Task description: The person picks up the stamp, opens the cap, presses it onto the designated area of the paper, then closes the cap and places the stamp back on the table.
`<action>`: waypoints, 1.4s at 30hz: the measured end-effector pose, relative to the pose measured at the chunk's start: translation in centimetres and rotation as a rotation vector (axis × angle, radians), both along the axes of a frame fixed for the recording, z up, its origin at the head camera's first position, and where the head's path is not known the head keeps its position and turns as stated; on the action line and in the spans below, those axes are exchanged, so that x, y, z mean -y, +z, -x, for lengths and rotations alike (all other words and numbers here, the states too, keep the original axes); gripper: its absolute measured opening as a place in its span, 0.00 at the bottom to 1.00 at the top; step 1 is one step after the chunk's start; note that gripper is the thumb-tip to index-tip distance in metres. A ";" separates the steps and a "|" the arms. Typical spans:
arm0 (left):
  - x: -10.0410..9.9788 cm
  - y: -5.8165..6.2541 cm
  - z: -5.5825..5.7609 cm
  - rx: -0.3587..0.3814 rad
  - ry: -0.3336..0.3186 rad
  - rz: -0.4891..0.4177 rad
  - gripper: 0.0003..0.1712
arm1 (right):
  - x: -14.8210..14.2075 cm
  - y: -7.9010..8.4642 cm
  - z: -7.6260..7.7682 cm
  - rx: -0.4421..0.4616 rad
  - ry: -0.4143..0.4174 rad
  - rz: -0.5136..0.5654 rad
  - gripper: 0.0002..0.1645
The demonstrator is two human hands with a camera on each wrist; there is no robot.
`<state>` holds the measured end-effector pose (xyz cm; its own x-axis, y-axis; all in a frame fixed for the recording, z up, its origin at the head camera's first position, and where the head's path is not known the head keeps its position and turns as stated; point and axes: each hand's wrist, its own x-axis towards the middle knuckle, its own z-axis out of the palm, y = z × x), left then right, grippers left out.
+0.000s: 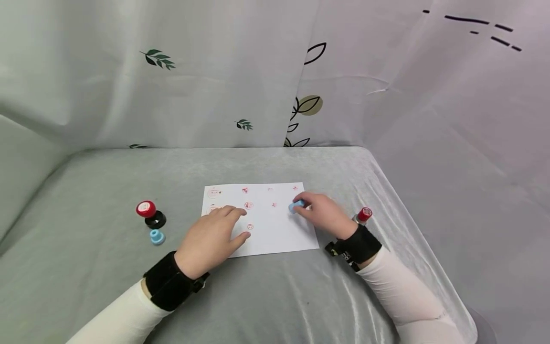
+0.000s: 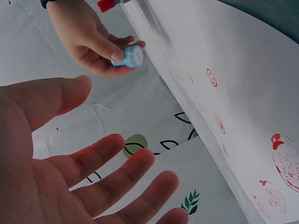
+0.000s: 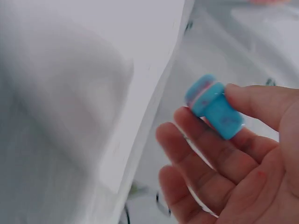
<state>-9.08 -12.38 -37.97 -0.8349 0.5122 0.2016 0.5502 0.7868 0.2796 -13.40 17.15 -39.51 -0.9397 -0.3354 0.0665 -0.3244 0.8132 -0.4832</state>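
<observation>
Between thumb and fingers my right hand (image 1: 324, 213) pinches a small light-blue stamp (image 3: 216, 109) over the right part of a white paper sheet (image 1: 279, 236). The stamp's printing face (image 2: 138, 55) shows in the left wrist view, with pinkish-red marks on it. Red stamped prints (image 1: 248, 205) stand in loose rows on the paper, among them a smiley face (image 2: 211, 78). My left hand (image 1: 215, 236) is over the paper's left side, fingers spread and holding nothing; it hides part of the sheet.
Left of the paper lie a red-topped stamp part (image 1: 146, 209), a black round piece (image 1: 155, 220) and a light-blue cap (image 1: 156, 237). A red-capped item (image 1: 364, 215) stands right of the paper, partly behind my right wrist. A grey cloth (image 1: 275, 296) covers the table, with a curtain (image 1: 193, 86) behind.
</observation>
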 end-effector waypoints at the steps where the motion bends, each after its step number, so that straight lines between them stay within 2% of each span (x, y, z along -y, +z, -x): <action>1: -0.1 0.0 0.0 -0.004 -0.006 -0.005 0.27 | 0.7 -0.1 -0.2 0.002 0.020 0.018 0.11; 6: -0.6 0.2 0.1 -0.025 -0.029 -0.031 0.27 | 3.7 -0.2 -1.2 0.014 0.105 0.121 0.09; 10: -0.8 0.3 0.1 -0.037 -0.043 -0.059 0.29 | 5.6 0.4 -2.0 0.043 0.154 0.237 0.08; 17: -1.0 0.5 0.0 -0.051 -0.069 -0.113 0.28 | 8.5 4.8 -4.8 0.131 0.125 0.416 0.05; 26: -0.8 0.6 -0.2 -0.115 -0.094 -0.137 0.24 | 8.8 4.9 -4.9 0.199 0.127 0.487 0.05; 35: -0.5 0.7 -0.3 -0.112 -0.114 -0.160 0.23 | 9.0 4.8 -4.8 0.195 0.191 0.498 0.09; 42: -0.5 0.4 -0.1 -0.074 -0.104 -0.150 0.23 | 8.4 2.1 -3.5 0.164 0.196 0.461 0.10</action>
<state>-9.03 -11.91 -37.55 -0.7591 0.5547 0.3406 0.6498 0.6772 0.3453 -9.91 8.74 -37.44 -0.8726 -0.4768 0.1063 -0.3396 0.4357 -0.8336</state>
